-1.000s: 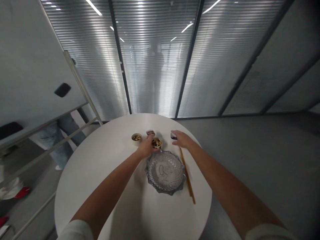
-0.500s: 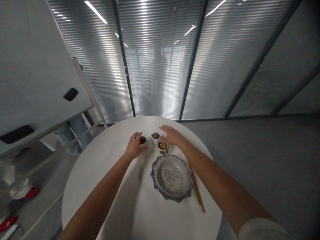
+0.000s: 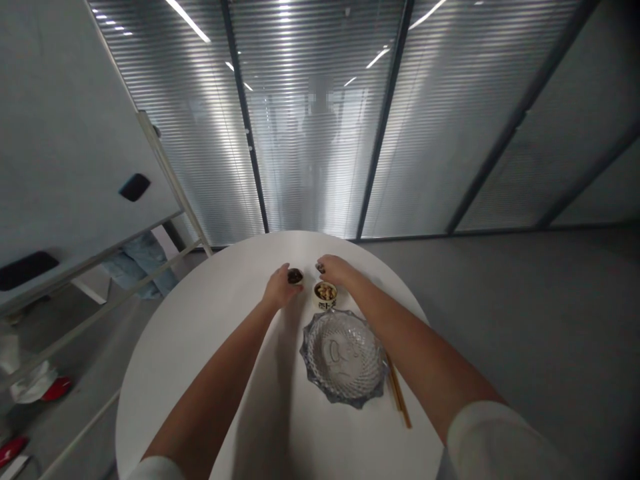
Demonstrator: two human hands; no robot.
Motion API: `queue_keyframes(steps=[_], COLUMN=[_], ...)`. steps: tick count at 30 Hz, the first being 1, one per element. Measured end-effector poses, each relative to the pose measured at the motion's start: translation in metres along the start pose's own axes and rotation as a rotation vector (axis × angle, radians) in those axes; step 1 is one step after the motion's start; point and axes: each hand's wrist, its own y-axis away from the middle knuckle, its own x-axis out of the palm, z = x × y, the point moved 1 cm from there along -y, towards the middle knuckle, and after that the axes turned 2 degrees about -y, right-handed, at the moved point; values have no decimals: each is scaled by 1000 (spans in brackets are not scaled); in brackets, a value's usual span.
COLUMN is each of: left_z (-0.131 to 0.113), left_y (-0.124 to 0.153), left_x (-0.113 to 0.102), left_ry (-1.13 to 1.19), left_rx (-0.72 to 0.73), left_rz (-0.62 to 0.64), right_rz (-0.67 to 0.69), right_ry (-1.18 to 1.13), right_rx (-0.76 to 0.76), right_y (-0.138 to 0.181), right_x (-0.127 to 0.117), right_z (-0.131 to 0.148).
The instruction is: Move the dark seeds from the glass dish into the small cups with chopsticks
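Observation:
My left hand (image 3: pixel 281 288) is closed around a small bowl of dark food pieces (image 3: pixel 295 275), thumb on the near side and fingers on the far side. Opposite it, my right hand (image 3: pixel 336 269) grips a small dish (image 3: pixel 321 268) with dark bits in it, largely covered by the fingers. Between and just nearer than both hands stands a cream cup with dark lettering (image 3: pixel 326 295), filled with light brown chunks. A scalloped clear glass bowl (image 3: pixel 345 359) sits closer to me, with nothing in it.
A pair of wooden chopsticks (image 3: pixel 399 393) lies right of the glass bowl, beneath my right forearm. Everything stands on a round white table (image 3: pixel 185 373). To the left is a whiteboard on a frame (image 3: pixel 75 133), with a person's jeans-clad legs (image 3: pixel 143 263) behind it.
My left hand has closed on the small bowl and shifted it a little to the right. My right hand has closed around the small dish, which now sits slightly further right.

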Motion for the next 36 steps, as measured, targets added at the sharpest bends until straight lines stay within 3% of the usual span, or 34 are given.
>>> queue_keyframes(steps=[10,21,25,31,36], left_z=[-36,-39,-43,-56,-66], left_y=[-28,-32,-31,-25,-9], left_x=[31,58,65,72,69], left_ry=[69,313,304,468,831], left_rx=[78,94,113,51,-140], left_rz=[67,101,177,190,120], right_rz=[-48,-240,-272,-289,-364], right_ry=[7,-107,-147,-244,-412], right_rx=[100,96,134,218,308], right_y=[24,52,54,57,67], right_x=[1,13,17,17,8], right_z=[-60,-69,-71,-72,-83])
